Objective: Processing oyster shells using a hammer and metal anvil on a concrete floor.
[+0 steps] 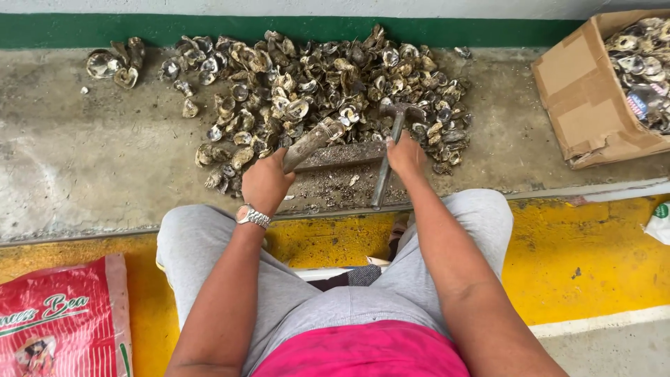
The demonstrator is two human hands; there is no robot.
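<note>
Left hand (265,183) closed round a long rough oyster (312,143), tip resting on the flat block (342,155) at the ledge's (84,167) near edge; right hand (406,155) wrapped tight on a hammer (391,143), head up against the shell heap (314,84). Likely risks: a glancing blow skidding off the wet shell onto the left fingers; chips flying toward bare arms; oyster rolling off the block if gripped loosely.
</note>
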